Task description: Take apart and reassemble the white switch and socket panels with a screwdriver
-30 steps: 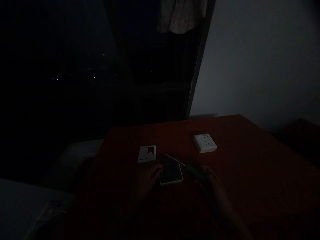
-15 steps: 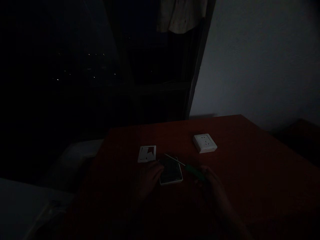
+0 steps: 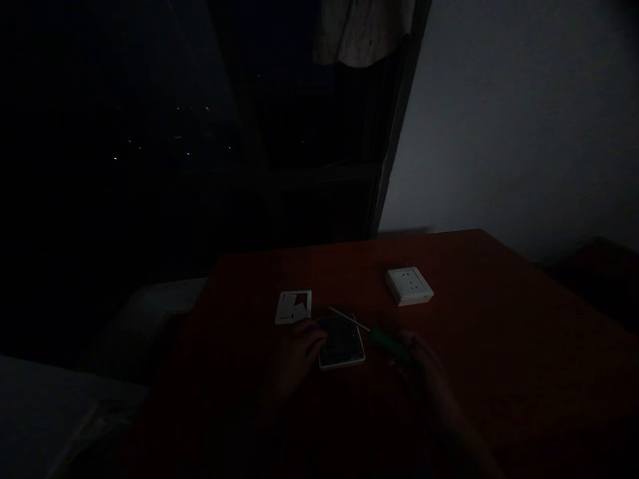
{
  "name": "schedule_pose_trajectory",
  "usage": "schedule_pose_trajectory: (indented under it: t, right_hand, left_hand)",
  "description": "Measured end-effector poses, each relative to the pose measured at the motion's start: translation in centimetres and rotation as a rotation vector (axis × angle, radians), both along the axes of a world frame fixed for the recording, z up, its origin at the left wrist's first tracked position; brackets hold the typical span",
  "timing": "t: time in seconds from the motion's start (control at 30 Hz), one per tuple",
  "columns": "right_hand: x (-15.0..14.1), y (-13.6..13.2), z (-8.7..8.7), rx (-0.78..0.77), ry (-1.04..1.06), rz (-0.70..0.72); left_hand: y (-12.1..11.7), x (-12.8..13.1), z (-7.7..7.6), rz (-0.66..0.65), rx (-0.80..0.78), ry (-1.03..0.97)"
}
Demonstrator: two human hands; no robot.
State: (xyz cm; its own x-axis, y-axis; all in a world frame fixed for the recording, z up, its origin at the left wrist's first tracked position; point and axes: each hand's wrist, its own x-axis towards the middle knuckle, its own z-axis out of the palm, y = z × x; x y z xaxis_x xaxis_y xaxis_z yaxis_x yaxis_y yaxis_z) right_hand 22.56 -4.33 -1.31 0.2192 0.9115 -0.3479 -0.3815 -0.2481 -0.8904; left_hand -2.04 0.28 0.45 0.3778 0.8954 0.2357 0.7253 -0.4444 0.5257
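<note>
In dim light, my right hand (image 3: pixel 419 356) is closed round the green handle of a screwdriver (image 3: pixel 389 344). Its metal shaft points up and left, passing over the far edge of a square switch panel (image 3: pixel 342 342) with a white rim and a dark inner face. My left hand (image 3: pixel 299 352) grips the panel's left side with curled fingers, which cover that edge. Just beyond the left hand lies a white cover frame (image 3: pixel 279 308) with loose white pieces (image 3: pixel 299 311) inside its outline. Whether the screwdriver tip touches anything is too dark to tell.
A white socket box (image 3: pixel 409 286) sits farther back on the reddish-brown table (image 3: pixel 499 319), right of the panel. Behind the table are a dark window (image 3: pixel 319 174) and a pale wall (image 3: pixel 499 133). Cloth (image 3: pixel 369 33) hangs at the top.
The picture is slightly darker. Both hands, the screwdriver and the panel hold their places.
</note>
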Motion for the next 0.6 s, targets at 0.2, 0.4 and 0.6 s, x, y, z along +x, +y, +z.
schedule_pose_trajectory:
  t: [0.2, 0.4, 0.6]
  right_hand:
    - [0.0, 0.0, -0.1, 0.011, -0.009, -0.021]
    - [-0.1, 0.0, -0.4, -0.024, -0.010, -0.038]
    - [0.6, 0.5, 1.6, -0.009, -0.141, 0.006]
  left_hand:
    - [-0.1, 0.1, 0.3, 0.017, -0.024, 0.035]
    - [-0.4, -0.7, 0.0, 0.052, 0.018, -0.064]
    - [-0.8, -1.9, -0.9, 0.109, -0.016, -0.130]
